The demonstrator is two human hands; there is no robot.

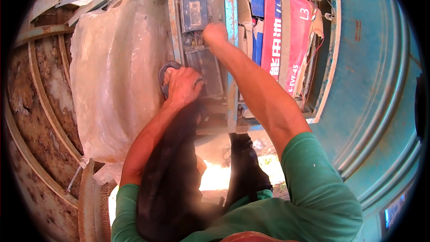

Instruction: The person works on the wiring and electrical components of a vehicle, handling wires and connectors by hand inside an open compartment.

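A blue-grey box with a label (pixel 194 12) sits in a compartment of the light-blue metal frame (pixel 232 13), with thin wires (pixel 197 40) below it. My right hand (pixel 216 35) is at these wires, fingers curled; what they hold is hidden. My left hand (pixel 182 86) is curled over a dark grey object (pixel 163 78), apparently a shoe, at the upper end of my black-trousered leg (pixel 165 152). Beside it, a dusty dark panel (pixel 208 74) lies below the wires.
Red, blue and cardboard-covered battery blocks (pixel 295 40) fill the right compartment. A bulky plastic-wrapped cushion (pixel 112 71) sits at the left, beside rusty ribbed sheet metal (pixel 49 85). A teal metal body (pixel 367 85) spans the right side. My other leg (pixel 239 161) stands below the frame.
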